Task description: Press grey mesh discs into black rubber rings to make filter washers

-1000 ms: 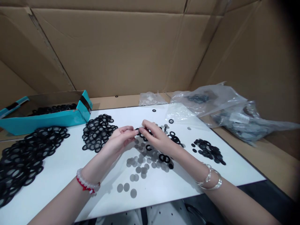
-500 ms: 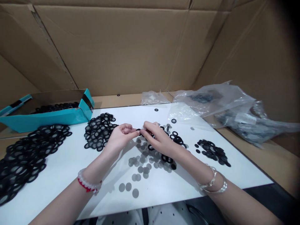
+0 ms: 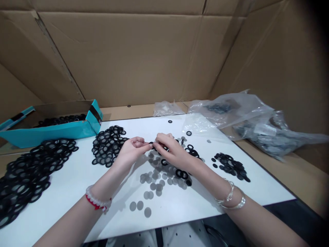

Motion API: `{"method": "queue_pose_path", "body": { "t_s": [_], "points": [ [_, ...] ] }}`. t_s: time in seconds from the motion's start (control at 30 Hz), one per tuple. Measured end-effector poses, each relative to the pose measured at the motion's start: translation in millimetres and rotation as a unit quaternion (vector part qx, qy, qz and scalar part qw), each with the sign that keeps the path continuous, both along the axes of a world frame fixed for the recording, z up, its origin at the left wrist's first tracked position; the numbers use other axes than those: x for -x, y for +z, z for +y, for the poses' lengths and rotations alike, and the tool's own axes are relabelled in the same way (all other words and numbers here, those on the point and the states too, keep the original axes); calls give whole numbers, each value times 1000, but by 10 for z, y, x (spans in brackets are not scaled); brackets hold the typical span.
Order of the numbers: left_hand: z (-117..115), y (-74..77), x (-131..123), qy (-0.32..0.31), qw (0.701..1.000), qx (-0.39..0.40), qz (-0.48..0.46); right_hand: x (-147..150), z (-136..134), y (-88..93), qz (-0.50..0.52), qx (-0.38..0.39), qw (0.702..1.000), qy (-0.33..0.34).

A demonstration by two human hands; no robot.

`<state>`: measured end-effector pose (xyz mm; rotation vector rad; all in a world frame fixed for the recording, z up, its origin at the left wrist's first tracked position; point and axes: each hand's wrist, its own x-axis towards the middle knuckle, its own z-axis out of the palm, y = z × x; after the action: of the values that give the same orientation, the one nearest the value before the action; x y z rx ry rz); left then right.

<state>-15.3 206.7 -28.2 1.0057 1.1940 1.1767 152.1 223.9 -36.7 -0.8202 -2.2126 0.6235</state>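
Observation:
Between the fingertips of both hands is a small black ring (image 3: 151, 144), mostly hidden by the fingers. My left hand (image 3: 134, 148) pinches it from the left with thumb and forefinger. My right hand (image 3: 169, 148) is closed on its other side, fingertips touching the ring. Beneath the hands, thin grey discs (image 3: 159, 187) lie scattered over the white board. Loose black rings (image 3: 182, 174) lie under and beside my right hand. Left of my left hand sits a heap of black rings with grey centres (image 3: 106, 145).
A larger pile of black rings (image 3: 28, 171) spreads at the far left, before a blue box (image 3: 51, 134) holding more. Small black discs (image 3: 231, 166) lie at the right. Clear plastic bags (image 3: 269, 137) rest at the back right. Cardboard walls (image 3: 123, 55) stand behind the white board (image 3: 108, 212).
Both hands keep the ring pinched at the same place, with the right fingers slightly shifted. The whole view has moved a little.

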Motion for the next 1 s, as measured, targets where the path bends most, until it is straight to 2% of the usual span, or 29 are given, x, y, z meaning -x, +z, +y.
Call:
{"method": "queue_pose_path", "body": {
  "t_s": [0.1, 0.23, 0.37, 0.47, 0.6, 0.67, 0.77, 0.87, 0.93, 1.0],
  "points": [
    [-12, 17, -6, 2, 1000, -6, -3, 3, -8, 1, -1, 6, 1000, -4],
    [-5, 4, 4, -20, 1000, -11, -19, -4, 9, 5, 26, 80, 996, -11],
    [12, -32, 11, -22, 999, -10, -30, -13, 34, 5, 46, 113, 992, 18],
    [23, -57, 16, -27, 999, -7, -39, -33, 40, 8, 9, 96, 995, 33],
    [42, -69, 42, -36, 999, 20, -34, -100, 26, 56, -43, 61, 997, -4],
    [45, -66, 51, -41, 998, 32, -33, -131, 26, 84, -53, 40, 998, 16],
    [29, -57, 26, -54, 997, 47, -40, -130, 42, 83, -46, -2, 997, 55],
    [8, -46, -21, -70, 995, 48, -46, -72, 41, 28, -8, -17, 1000, 23],
    [20, -36, -6, -82, 996, 35, -3, -41, 31, -4, -7, 0, 1000, 1],
    [67, -19, 89, -84, 992, 2, 98, -53, 28, 2, -25, 33, 999, -19]
  ]
}}
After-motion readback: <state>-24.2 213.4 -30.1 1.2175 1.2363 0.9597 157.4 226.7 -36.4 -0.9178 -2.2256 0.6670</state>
